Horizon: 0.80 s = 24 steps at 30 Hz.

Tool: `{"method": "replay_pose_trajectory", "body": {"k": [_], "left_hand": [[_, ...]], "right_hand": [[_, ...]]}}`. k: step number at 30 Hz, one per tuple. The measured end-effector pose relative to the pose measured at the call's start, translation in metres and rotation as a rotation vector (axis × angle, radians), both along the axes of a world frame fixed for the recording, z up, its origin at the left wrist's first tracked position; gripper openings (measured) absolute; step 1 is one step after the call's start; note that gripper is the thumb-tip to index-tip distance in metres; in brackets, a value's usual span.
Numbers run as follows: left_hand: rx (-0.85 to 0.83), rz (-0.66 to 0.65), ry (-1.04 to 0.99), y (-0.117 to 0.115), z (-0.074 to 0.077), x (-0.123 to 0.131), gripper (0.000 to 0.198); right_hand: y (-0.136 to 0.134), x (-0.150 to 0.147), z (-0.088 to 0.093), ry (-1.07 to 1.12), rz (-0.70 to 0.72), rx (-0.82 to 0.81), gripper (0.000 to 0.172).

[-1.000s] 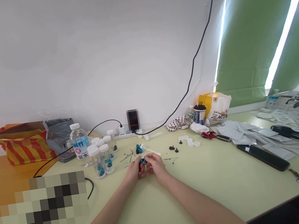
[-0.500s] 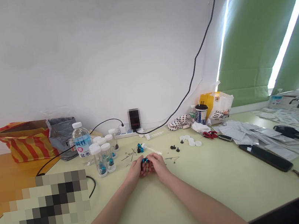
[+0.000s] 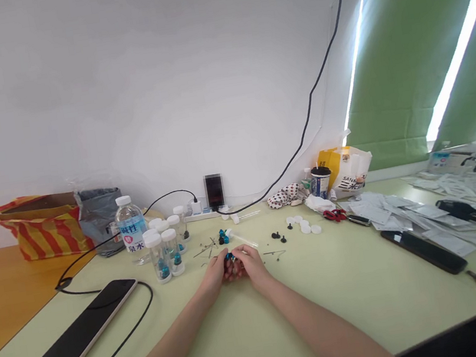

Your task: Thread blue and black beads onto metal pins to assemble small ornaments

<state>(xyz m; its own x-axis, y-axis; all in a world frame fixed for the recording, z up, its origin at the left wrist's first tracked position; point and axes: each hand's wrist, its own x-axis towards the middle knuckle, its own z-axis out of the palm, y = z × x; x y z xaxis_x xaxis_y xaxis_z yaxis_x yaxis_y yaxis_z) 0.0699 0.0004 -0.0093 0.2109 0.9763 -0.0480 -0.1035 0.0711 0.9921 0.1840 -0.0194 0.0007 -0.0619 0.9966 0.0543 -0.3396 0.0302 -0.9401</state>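
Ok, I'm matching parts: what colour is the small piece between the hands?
Blue with dark areas; the small piece shows best in the head view, partly hidden.

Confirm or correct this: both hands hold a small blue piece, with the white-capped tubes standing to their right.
Wrong side: in the head view, the left hand and right hand do hold a small blue piece, but the white-capped tubes stand to their left.

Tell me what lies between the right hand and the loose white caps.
Small black parts lie there, with thin rods closer to the right hand, as the head view shows.
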Motion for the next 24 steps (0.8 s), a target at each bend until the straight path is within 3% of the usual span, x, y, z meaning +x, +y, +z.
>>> {"method": "replay_pose_trajectory", "body": {"k": [24], "left_hand": [[0.018, -0.007, -0.029, -0.0025, 0.0030, 0.0005, 0.037]], "right_hand": [[-0.0040, -0.0006, 0.0051, 0.005, 0.005, -0.021, 0.028]]}}
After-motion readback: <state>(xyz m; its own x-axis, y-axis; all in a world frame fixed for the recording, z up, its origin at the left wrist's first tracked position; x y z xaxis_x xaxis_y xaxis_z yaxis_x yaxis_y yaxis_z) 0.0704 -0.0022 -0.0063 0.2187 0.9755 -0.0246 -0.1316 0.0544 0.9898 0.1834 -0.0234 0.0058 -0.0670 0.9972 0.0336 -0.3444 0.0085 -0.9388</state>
